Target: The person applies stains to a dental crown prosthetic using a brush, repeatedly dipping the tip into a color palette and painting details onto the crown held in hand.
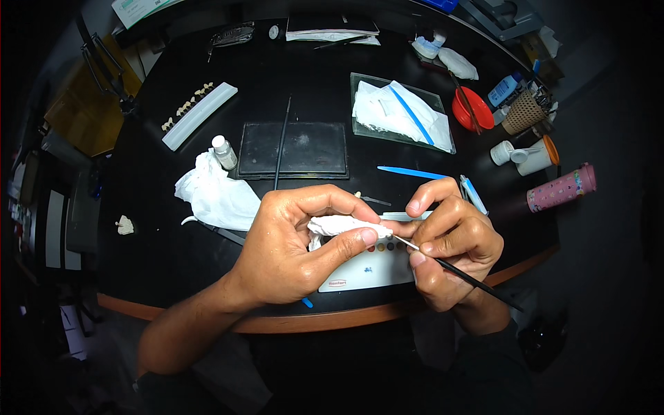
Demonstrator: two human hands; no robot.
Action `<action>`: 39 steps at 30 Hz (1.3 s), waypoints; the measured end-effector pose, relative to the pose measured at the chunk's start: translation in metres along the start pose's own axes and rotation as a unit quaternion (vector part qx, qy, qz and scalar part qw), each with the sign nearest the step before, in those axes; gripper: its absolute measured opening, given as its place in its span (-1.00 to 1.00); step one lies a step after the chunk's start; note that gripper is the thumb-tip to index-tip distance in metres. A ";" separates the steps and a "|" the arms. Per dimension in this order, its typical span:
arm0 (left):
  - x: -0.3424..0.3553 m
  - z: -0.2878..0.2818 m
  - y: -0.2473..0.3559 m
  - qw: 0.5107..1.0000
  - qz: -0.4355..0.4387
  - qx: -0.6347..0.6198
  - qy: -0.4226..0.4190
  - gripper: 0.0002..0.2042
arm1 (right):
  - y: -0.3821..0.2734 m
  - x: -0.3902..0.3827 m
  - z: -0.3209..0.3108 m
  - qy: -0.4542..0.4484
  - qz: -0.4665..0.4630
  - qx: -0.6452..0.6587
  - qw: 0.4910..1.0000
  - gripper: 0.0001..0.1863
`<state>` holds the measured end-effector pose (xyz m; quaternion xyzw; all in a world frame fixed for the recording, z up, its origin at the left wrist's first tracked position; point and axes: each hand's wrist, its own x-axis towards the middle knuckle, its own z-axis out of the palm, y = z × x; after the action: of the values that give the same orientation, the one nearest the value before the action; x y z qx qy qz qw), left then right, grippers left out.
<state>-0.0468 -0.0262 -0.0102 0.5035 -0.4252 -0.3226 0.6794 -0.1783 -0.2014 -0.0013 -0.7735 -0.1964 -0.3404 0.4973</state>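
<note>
Two closed grips: pinches crumpled white tissue in left hand, holds slim black-handled tool in right hand, aims it at the tissue's right end, above flat white dotted card; can't quite tell if touching. Wants steady bracing, light pressure.

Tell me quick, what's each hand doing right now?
Left hand: closed, holding a crumpled white tissue.
Right hand: closed, holding a thin black-handled tool.
</note>
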 end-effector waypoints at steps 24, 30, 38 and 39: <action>-0.001 0.000 -0.001 1.000 -0.001 -0.027 0.000 -0.87 | -0.004 0.002 0.002 0.031 -0.010 0.009 0.999 -0.85; -0.001 0.000 0.000 1.000 0.007 -0.023 -0.013 -0.87 | -0.001 -0.001 0.003 0.059 0.004 0.064 0.996 -0.88; -0.001 0.000 0.001 1.000 -0.001 -0.018 -0.011 -0.87 | -0.001 0.000 0.003 0.058 0.016 0.075 0.995 -0.90; -0.001 -0.001 0.001 1.000 0.001 -0.020 -0.012 -0.87 | -0.001 0.000 0.003 0.061 0.016 0.075 0.995 -0.90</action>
<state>-0.0467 -0.0251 -0.0099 0.4857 -0.4275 -0.3367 0.6840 -0.1780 -0.1980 -0.0016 -0.7150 -0.1782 -0.3628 0.5705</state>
